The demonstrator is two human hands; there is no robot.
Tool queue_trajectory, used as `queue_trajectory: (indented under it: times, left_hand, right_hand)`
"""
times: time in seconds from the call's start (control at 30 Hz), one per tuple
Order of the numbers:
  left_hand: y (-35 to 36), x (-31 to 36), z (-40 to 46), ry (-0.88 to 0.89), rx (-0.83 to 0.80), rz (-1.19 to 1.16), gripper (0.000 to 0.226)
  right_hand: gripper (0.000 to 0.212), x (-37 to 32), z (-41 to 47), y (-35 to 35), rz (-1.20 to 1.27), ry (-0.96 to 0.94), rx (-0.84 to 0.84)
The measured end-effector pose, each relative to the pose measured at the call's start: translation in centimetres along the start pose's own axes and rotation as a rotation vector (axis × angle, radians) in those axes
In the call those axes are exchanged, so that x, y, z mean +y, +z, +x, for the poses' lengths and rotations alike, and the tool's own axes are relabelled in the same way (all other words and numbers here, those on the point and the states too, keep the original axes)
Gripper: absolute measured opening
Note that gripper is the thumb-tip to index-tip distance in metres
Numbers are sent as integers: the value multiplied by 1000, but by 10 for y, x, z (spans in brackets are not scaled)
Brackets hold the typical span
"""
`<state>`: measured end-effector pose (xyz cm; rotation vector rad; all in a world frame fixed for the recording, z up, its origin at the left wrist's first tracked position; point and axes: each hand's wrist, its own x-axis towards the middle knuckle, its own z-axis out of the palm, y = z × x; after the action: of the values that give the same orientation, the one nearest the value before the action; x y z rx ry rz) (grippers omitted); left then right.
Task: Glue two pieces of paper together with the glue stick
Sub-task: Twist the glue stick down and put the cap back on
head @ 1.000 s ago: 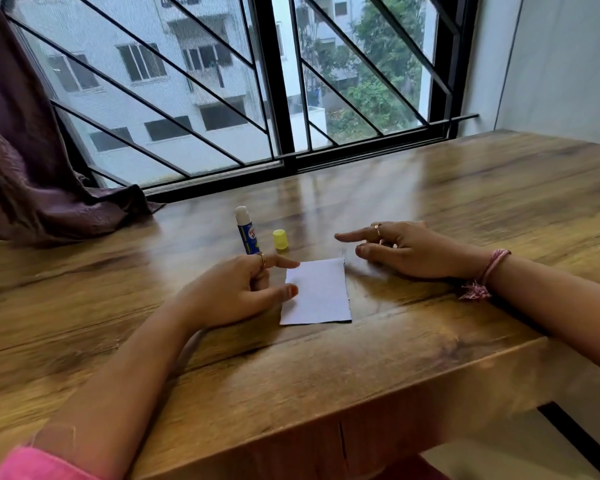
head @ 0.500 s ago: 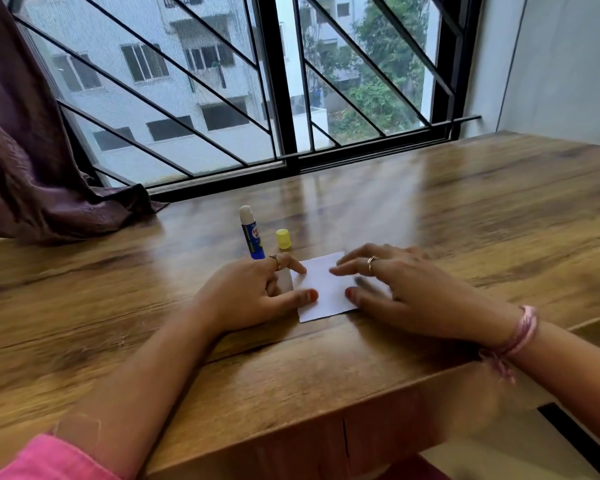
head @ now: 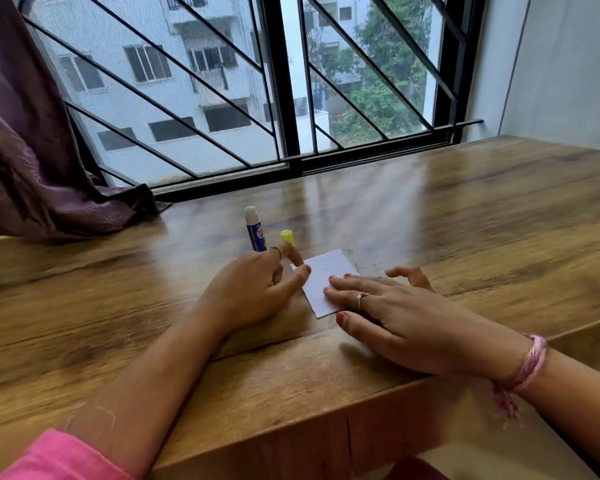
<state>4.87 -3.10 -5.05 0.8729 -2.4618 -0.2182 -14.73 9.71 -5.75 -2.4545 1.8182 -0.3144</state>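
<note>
White paper (head: 323,287) lies flat on the wooden table (head: 465,220), near its front edge; right hand (head: 392,317) lies on the paper's right part, fingers straight and spread, pressing down, gripping nothing; left hand (head: 253,292) rests at the paper's left edge, fingers loosely curled, thumb tip touching the sheet, holding nothing; glue stick (head: 254,230) stands upright and uncapped just beyond the paper, behind the left hand; yellow cap (head: 287,238) stands beside the stick.
</note>
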Motion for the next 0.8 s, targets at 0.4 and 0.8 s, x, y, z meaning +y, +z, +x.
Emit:
queue_trajectory:
  times: [0.4,0.8]
  left_hand:
    - [-32,-27,-2,-62,-173,-44,49]
    - [-24,-44,1,-464,150,-135,65]
  right_hand:
    - [64,39,8,-23,28,43,-245]
    - [54,56,10,-11,193,13,-4]
